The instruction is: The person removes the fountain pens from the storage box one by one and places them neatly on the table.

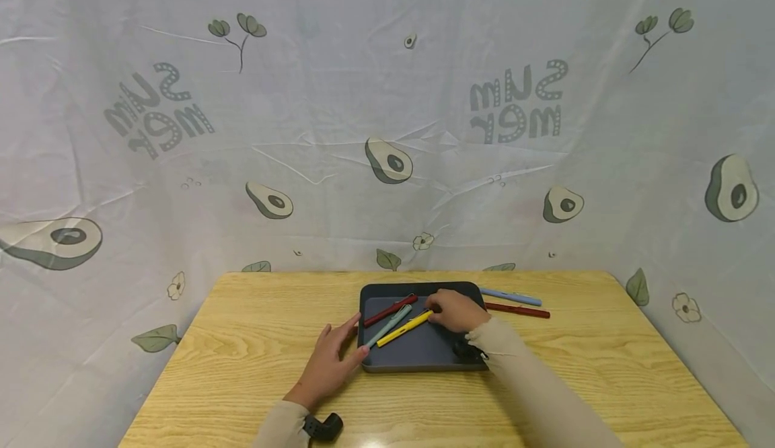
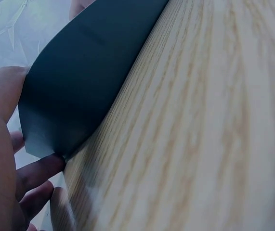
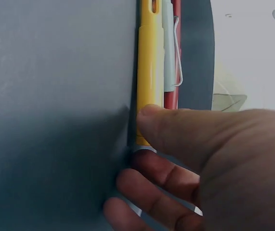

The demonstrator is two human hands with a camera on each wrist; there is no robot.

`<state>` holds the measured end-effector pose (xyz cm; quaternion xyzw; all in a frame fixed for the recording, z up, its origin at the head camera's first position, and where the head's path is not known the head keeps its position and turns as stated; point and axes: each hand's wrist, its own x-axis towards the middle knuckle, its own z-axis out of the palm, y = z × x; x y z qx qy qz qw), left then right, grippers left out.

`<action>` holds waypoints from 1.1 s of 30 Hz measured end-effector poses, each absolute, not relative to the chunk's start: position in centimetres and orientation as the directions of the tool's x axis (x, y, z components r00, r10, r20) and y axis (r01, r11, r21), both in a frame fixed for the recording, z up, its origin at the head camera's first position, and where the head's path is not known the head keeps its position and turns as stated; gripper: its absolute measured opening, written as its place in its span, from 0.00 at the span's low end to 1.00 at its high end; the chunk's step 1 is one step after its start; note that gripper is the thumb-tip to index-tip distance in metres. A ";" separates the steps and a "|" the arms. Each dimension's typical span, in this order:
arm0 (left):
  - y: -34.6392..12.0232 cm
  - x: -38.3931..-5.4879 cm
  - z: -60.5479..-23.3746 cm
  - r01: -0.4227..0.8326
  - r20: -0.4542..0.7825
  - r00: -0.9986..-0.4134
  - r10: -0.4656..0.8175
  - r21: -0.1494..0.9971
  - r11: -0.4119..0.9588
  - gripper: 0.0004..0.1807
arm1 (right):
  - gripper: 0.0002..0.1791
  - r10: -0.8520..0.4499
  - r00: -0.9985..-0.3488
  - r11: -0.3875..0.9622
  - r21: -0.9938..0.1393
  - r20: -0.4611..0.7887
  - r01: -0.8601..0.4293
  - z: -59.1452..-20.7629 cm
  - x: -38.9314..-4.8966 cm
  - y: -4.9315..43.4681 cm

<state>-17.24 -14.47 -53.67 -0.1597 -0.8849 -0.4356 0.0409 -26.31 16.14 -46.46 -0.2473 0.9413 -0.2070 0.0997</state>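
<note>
A dark grey tray [image 1: 424, 368] sits on the table and holds a dark red pen [image 1: 387, 311], a pale green pen [image 1: 392, 325] and a yellow pen [image 1: 402, 331]. My right hand [image 1: 454, 310] reaches into the tray and pinches the yellow pen by its capped end; the thumb lies on top in the right wrist view, and the forefinger is partly hidden. With my left hand [image 1: 329, 364] I hold the tray's near left corner. In the left wrist view the thumb is at the rim and fingertips [image 2: 55, 163] touch the wall's lower edge.
To the right of the tray, a blue pen [image 1: 511, 296] and another dark red pen [image 1: 517, 310] lie on the wooden table [image 1: 272, 320]. A printed cloth [image 1: 327, 219] hangs behind and around the table.
</note>
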 end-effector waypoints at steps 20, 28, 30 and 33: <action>-14.4 -17.3 -53.6 0.332 0.225 -0.941 0.252 0.751 0.570 0.38 | 0.09 -0.524 -0.849 0.774 -0.457 -0.071 -0.439 -46.4 -26.0 16.3; -14.3 -17.2 -53.7 0.329 0.224 -0.943 0.247 0.754 0.569 0.38 | 0.06 -0.583 -0.812 0.717 -0.486 -0.026 -0.500 -46.0 -25.9 16.9; -14.4 -17.1 -53.7 0.337 0.232 -0.940 0.250 0.747 0.573 0.38 | 0.05 -0.602 -0.799 0.696 -0.490 0.002 -0.525 -45.9 -25.8 17.2; -14.4 -17.0 -53.8 0.354 0.251 -0.934 0.253 0.734 0.579 0.38 | 0.04 -0.625 -0.779 0.667 -0.492 0.038 -0.559 -45.9 -25.7 17.5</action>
